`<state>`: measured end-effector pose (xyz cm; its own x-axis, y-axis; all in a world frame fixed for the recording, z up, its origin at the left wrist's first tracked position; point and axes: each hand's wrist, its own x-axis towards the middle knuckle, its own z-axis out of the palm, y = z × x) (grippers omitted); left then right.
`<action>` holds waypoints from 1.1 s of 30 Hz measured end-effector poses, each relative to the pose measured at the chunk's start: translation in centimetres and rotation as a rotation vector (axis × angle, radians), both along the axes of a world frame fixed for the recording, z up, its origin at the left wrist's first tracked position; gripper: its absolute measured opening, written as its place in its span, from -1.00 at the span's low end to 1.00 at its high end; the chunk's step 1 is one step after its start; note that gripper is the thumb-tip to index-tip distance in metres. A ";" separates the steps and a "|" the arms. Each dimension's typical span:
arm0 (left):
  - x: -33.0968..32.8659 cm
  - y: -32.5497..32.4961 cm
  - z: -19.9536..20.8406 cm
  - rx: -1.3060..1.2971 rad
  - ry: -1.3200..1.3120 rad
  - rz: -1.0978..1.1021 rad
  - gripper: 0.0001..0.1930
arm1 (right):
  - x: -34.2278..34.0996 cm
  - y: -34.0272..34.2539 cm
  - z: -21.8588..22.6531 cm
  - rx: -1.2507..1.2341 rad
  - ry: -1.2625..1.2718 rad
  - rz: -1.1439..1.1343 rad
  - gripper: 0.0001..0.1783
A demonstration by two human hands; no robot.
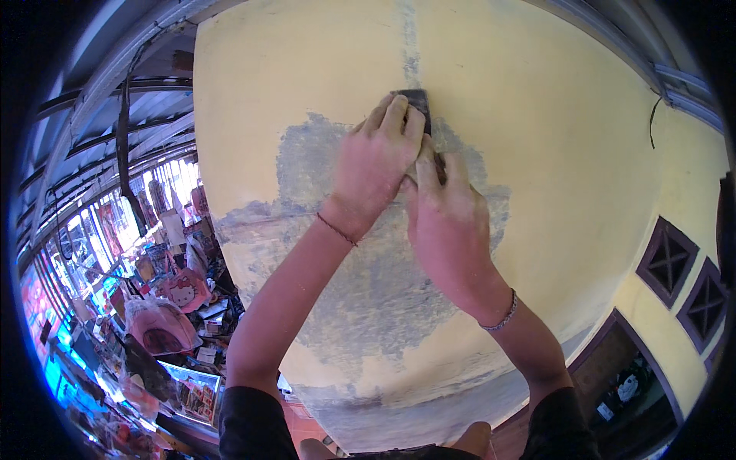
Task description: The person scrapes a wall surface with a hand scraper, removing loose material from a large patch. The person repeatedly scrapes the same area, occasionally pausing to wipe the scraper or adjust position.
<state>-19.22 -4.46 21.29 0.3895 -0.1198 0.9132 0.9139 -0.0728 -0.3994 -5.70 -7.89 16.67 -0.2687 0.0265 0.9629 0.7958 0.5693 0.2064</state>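
Both arms reach up to a pale yellow wall (552, 146) with rough grey patches. A dark, flat rectangular piece (418, 100), resembling a sanding block, lies against the wall below a narrow grey streak (409, 46). My left hand (374, 165) is closed over it, fingers bent and pressing on its face. Just below and to the right, my right hand (452, 222) is closed at its lower end, fingertips touching those of the left. The hands hide most of the piece. Behind my wrists spreads the large grey patch (376, 299).
To the left stands a crowded stall with pink bags (161, 326) and a glass-fronted case (192, 395). Metal roof beams (100, 92) run overhead. At the right are dark vent openings (667, 261) and a doorway (625, 376). A thin wire (652, 123) hangs at upper right.
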 end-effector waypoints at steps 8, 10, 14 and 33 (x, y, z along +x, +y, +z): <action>0.2 0.5 -1.3 -0.080 -0.030 -0.173 -0.63 | 0.2 -0.9 -0.1 -0.047 0.026 -0.065 -0.58; 0.3 1.0 -1.1 -0.050 -0.055 -0.184 -0.63 | 0.2 -0.7 0.4 -0.012 0.044 -0.079 -0.59; 0.9 1.4 -1.3 -0.069 -0.029 -0.197 -0.62 | 1.0 -0.9 0.5 -0.078 0.052 -0.118 -0.59; 1.9 2.6 -0.1 0.023 -0.073 -0.277 -0.60 | 2.5 -0.7 2.7 0.027 0.021 -0.276 -0.62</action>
<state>-17.29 -1.83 21.22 0.2724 -0.2334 0.9334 0.8869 -0.3153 -0.3377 -3.25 -8.58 19.33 -0.2349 0.0704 0.9695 0.9242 0.3250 0.2004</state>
